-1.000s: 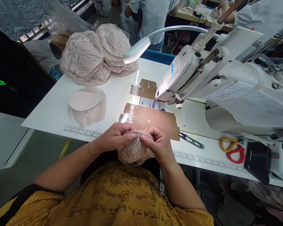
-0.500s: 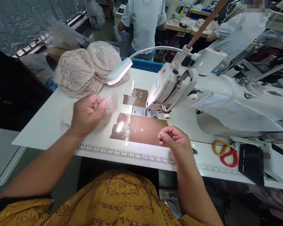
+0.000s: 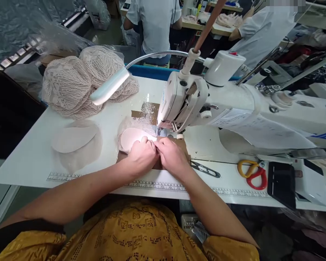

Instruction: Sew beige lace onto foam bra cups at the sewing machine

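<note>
A pale pink cup piece with lace under it [image 3: 129, 136] lies on the white table [image 3: 29, 159], just left of the sewing machine's needle. My left hand [image 3: 140, 156] and my right hand [image 3: 171, 156] sit side by side at its near edge, fingers curled and pinching the fabric right in front of the needle. The white sewing machine head [image 3: 184, 101] stands directly behind my hands. A gooseneck lamp [image 3: 110, 86] shines on the spot.
A pile of lace cups [image 3: 78, 81] sits at the table's back left, and another flat cup piece [image 3: 73, 139] lies left of my hands. Thread snips [image 3: 205, 169], red and yellow scissors [image 3: 254, 173] and a black phone [image 3: 282, 183] lie to the right. Other people work at benches behind.
My left hand brought a cup piece from the left to the needle. My right hand moved up from the table's front edge to join it. Both now pinch the fabric.
</note>
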The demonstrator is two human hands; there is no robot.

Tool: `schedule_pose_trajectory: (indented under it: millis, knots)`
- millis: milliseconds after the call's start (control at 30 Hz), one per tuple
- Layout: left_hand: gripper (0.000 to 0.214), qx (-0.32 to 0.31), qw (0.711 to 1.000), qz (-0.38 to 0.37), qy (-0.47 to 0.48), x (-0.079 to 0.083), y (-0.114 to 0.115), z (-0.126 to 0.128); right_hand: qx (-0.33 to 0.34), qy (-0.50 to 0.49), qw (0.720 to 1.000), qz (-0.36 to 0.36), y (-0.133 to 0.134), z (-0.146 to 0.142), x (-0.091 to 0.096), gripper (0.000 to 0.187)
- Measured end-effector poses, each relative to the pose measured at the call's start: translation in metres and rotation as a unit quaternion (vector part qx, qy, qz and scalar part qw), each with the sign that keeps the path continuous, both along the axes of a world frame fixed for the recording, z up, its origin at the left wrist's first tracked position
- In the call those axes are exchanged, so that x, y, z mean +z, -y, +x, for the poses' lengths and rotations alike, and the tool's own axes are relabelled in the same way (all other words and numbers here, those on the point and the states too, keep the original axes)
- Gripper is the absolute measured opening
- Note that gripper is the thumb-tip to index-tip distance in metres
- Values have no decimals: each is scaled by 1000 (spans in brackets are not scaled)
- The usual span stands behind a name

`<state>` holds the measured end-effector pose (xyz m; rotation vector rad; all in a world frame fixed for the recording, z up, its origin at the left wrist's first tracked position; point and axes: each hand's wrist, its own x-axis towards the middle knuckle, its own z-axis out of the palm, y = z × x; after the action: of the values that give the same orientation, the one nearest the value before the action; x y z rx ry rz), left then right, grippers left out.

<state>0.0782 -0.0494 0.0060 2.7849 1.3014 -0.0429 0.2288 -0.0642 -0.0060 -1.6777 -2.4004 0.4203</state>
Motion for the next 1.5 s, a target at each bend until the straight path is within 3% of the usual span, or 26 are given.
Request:
schedule_pose_trajectory:
  millis: [100,133,200,400,500,933,1233,1500]
  knots:
    - [30,-67,990,-107,55,22,-17,-21,17,80,996,23,3,-5,-4,28]
    - [31,-79,979,-160,98,26,-24,-27,19,100,994,28,4,-6,-4,29]
    - [31,-82,961,-193,182,25,-35,-38,18,129,991,33,4,-7,-3,32]
    - [32,-107,970,23,219,-28,-38,-42,-7,166,985,33,4,-8,-5,40]
    - [31,-126,964,61,227,-42,-39,-39,-23,179,983,27,4,-9,-5,41]
    - [36,-166,963,37,209,-41,-67,-31,-65,161,984,49,-5,-5,-11,46]
    - [38,-131,973,10,191,-35,-68,-27,-68,143,986,46,-6,-4,-11,48]
    - [40,-35,987,11,159,-32,-63,-27,-56,123,989,61,-5,2,-15,53]
